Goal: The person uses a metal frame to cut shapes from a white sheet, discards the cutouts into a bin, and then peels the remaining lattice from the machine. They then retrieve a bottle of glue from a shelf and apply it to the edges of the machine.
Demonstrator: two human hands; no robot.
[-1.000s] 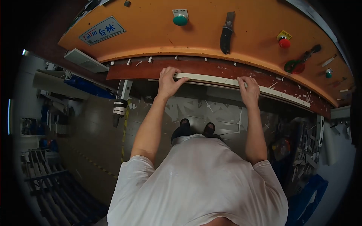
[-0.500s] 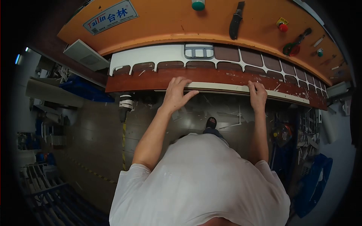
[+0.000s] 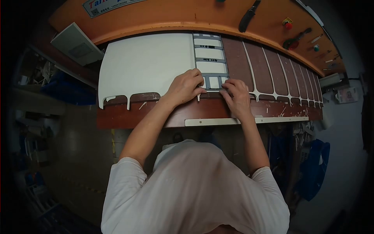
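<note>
A white sheet [image 3: 148, 64] lies on the reddish-brown board, with a row of cut-out openings to its right. Over the sheet's right part lies a grey frame-like template [image 3: 210, 61] with dark markings. My left hand [image 3: 186, 86] has its bent fingers at the template's lower left corner. At the lower right corner, my right hand [image 3: 236, 96] is pinched on the template's edge. Both hands lie close together, on either side of the template's near end. A pale strip with small holes [image 3: 212, 122] runs along the board's front edge, below the hands.
An orange machine beam [image 3: 167, 17] spans the back, holding a black-handled knife [image 3: 247, 19], a red button [image 3: 288, 26] and scissors. At the left back is a pale box [image 3: 78, 45]. Blue bags [image 3: 314, 167] hang at the right.
Both hands have left the pale strip at the front edge and moved forward to the template. The white sheet and template now extend farther toward me, and the view has shifted.
</note>
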